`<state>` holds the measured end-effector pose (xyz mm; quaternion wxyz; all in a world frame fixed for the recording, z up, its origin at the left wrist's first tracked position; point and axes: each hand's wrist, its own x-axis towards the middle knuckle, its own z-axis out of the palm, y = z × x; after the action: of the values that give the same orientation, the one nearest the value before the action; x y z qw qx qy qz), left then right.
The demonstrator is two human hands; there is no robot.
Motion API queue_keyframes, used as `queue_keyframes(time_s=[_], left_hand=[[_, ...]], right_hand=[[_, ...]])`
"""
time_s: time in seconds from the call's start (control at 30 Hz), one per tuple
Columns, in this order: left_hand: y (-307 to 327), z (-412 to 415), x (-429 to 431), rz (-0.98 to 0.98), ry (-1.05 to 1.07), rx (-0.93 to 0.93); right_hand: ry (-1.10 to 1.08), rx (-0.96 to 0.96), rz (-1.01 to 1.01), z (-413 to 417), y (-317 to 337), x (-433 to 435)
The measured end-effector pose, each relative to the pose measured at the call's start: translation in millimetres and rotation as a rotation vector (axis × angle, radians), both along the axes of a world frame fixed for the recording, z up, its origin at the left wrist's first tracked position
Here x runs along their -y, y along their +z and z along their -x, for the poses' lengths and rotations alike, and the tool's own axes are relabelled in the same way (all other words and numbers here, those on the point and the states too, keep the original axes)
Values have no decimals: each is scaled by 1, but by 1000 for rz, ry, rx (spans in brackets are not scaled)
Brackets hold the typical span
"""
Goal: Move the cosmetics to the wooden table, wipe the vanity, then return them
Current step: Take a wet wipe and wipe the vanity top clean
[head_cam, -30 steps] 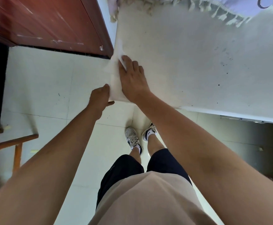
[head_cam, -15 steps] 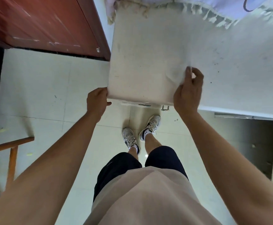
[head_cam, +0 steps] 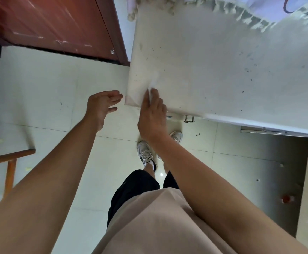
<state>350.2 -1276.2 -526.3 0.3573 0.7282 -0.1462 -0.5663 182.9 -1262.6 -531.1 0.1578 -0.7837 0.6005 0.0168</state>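
Obs.: thin white soft wipe (head_cam: 154, 82) lies on the off-white vanity surface (head_cam: 213, 61), at its near-left corner, just inside the left edge. No cosmetics in view.

Handling (judgement): the wipe looks very light and limp, with no stiffness of its own. It probably bunches or slides out unless pressed flat, so the best hold is a broad press on its middle with flat fingers rather than a pinch at an edge. The surface looks hard and smooth. Small dark specks (head_cam: 242, 92) are scattered to the right and will likely need firm strokes.

Grip, right hand (head_cam: 152, 116): fingers lie close together and fairly straight, with the fingertips on the near part of the wipe, pressing it to the surface. The wipe's far part shows beyond the fingertips. The area is motion-blurred and the thumb is hidden, so I cannot tell whether it tucks around the wipe.

Grip, left hand (head_cam: 100, 105): spread and relaxed, palm turned right, holding nothing. It hovers over the pale tiled floor (head_cam: 39, 88), just left of the surface's near-left corner, with the fingertips close to the edge but apart from it.
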Motion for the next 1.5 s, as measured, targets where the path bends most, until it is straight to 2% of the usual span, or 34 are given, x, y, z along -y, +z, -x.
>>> queue_keyframes(time_s=[0.1, 0.2, 0.3, 0.33, 0.4, 0.47, 0.57, 0.63, 0.7, 0.77, 0.83, 0.93, 1.03, 1.1, 1.17, 1.23, 1.33, 1.4, 1.43, 1.5], left_hand=[[-1, -15, 0, -23, 128, 148], [1, -23, 1, -70, 181, 141], [6, -19, 4, -76, 148, 39], [6, -15, 5, -73, 111, 18], [6, -3, 9, -65, 44, -32], [6, 14, 14, -52, -1, -71], [1, 29, 17, -15, 13, -16], [-2, 28, 15, -29, 41, -35], [-6, 24, 13, -37, 25, -43], [-9, 22, 11, -33, 15, -30], [-9, 22, 11, -26, 11, -14], [-9, 22, 10, -27, 9, -25], [-10, 17, 6, -21, 25, -103], [-10, 14, 3, -20, 39, -157], [-9, 13, 2, -15, 26, -171], [-8, 14, 3, -17, -3, -153], [-9, 17, 6, -26, -10, -129], [-9, 17, 6, -31, 1, -122], [-9, 17, 6, -29, 7, -119], [-10, 17, 6, -32, 23, -112]], right_hand=[[128, 24, -5, -38, 4, 11], [263, 158, -57, -51, 7, 33], [-27, 545, -60, -22, 14, 64], [-154, 632, 12, -2, 18, 75], [-363, 688, 177, 49, 23, 96], [-561, 612, 344, 104, 25, 114], [-857, 300, 497, 182, 19, 123], [-1037, 137, 369, 213, 11, 116], [-1072, -15, 182, 215, 4, 103], [-920, -41, 124, 189, 0, 93], [-693, 56, 101, 146, -2, 89], [-306, 176, 39, 71, -1, 92], [94, 170, 14, -2, 4, 101], [272, 176, -10, -31, 10, 109], [340, 294, -37, -40, 18, 120], [219, 498, 38, -29, 28, 134], [-244, 711, 273, 17, 31, 167], [-591, 673, 343, 55, 27, 188], [-725, 581, 306, 70, 22, 195], [-810, 351, 220, 78, 8, 189]])
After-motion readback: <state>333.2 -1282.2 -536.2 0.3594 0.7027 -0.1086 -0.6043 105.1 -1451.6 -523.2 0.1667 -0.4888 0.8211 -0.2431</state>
